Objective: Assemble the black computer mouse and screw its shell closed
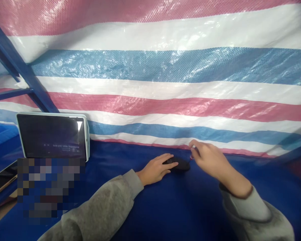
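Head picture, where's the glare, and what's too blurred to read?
In the head view, glare flecks the striped sheet; a pale reflection sits upper right on the tablet, whose text is blurred; markings on the black mouse are unreadable too.

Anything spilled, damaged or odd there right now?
Nothing looks spilled or damaged around the black object under the left hand. Only the pixelated patch below the tablet looks odd: its blocks hide whatever lies there.

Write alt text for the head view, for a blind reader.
A person's left hand holds a dark oval object on a blue surface; the right hand pinches a small item beside it. A tablet stands at left; a striped sheet hangs behind.
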### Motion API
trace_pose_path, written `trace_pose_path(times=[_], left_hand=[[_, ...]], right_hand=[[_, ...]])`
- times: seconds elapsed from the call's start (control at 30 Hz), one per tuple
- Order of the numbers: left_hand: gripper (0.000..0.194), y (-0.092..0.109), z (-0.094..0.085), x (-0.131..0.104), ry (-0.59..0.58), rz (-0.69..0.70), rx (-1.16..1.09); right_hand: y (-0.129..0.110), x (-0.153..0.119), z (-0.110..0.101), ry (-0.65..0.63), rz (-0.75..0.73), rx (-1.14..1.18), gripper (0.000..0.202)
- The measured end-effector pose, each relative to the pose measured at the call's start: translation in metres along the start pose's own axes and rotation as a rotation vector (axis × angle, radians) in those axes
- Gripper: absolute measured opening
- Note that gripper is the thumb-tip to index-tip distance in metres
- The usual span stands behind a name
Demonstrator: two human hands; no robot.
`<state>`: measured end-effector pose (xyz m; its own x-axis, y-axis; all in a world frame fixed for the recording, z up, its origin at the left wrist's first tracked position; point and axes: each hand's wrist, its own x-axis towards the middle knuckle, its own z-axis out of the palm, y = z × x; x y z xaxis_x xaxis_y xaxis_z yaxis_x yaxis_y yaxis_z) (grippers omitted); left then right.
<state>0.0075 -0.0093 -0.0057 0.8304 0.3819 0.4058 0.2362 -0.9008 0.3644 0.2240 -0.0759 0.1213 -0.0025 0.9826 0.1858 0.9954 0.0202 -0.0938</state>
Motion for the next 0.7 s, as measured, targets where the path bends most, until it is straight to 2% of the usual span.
trace_pose_path(times=[0.3, 0.7], left_hand=[[0.045, 0.0015, -0.0021, 0.0003, -0.010, -0.011, 0.004], [0.046, 0.0006, -0.0015, 0.0008, 0.004, -0.001, -0.012]], right_hand=[[0.0002, -0.0008, 0.0025, 0.029, 0.057, -0.049, 0.041], [0.0041, -0.0002, 0.0044, 0.057, 0.003, -0.092, 0.039]])
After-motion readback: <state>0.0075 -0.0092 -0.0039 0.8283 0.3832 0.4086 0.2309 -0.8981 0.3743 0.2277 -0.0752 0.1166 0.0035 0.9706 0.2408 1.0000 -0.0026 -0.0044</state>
